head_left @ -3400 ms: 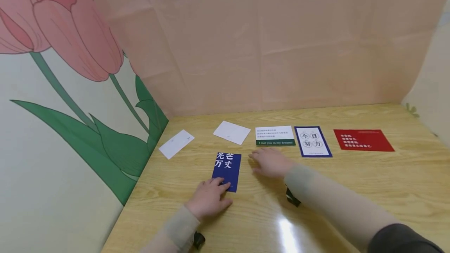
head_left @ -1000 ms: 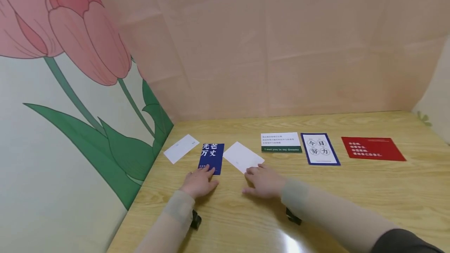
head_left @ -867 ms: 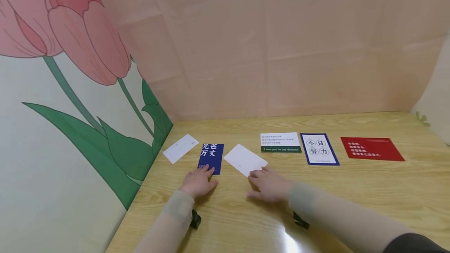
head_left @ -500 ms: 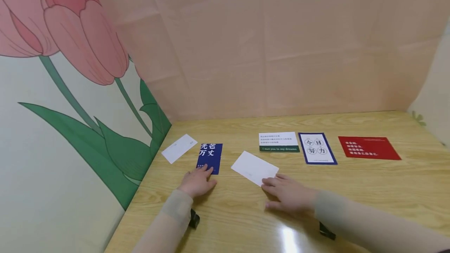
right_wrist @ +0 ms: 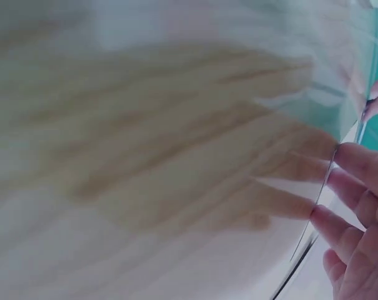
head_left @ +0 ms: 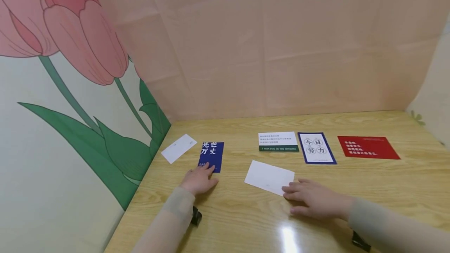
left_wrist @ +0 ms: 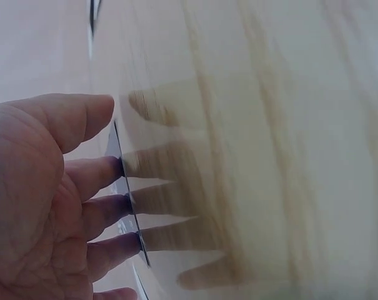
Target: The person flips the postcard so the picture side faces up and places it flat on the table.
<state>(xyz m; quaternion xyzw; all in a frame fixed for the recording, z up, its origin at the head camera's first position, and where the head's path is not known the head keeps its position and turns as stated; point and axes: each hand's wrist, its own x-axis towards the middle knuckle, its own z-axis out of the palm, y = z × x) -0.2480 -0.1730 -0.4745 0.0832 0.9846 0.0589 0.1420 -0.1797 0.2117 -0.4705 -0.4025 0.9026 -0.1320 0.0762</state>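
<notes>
— White card (head_left: 270,177) first: where is it, and which way does it point?

— Flat on the worktop (head_left: 239,221), right of the blue card (head_left: 213,152) and apart from it. Its long axis runs mostly crosswise on a slant, left end farther from the person, right end nearer. A faint mark sits close to its near long edge

— And the right grip (head_left: 314,199)?

— Relaxed, fingers fairly straight, tips resting on that card's right end. The thumb stands apart from them, so it touches without pinching

— What about the left grip (head_left: 198,179)?

— Much the same: fingers extended over the near end of the blue card, thumb held away, no pinch. That card's long axis runs away from the person, with big white characters at the far end, reading upright

— Anything around them?

— A plain pale card (head_left: 179,148) lies just left of the blue one, its long axis diagonal, far end to the right. Beyond the white card sits a green-and-white card (head_left: 278,141), set crosswise; just beside it, a blue-bordered card (head_left: 317,148) runs lengthwise, and farther right lies a red card (head_left: 368,147), crosswise

— Behind all that?

— Pink cloth (head_left: 263,42), with painted tulips (head_left: 86,34) on the left wall
</notes>
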